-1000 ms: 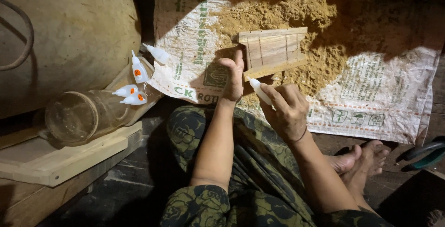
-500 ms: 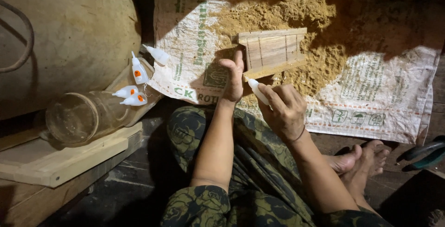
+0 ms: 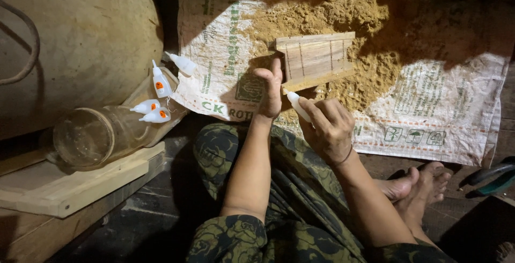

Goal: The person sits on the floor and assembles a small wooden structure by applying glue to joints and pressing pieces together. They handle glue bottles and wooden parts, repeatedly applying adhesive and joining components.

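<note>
1 head camera looks steeply down (close) at lap and floor.
</note>
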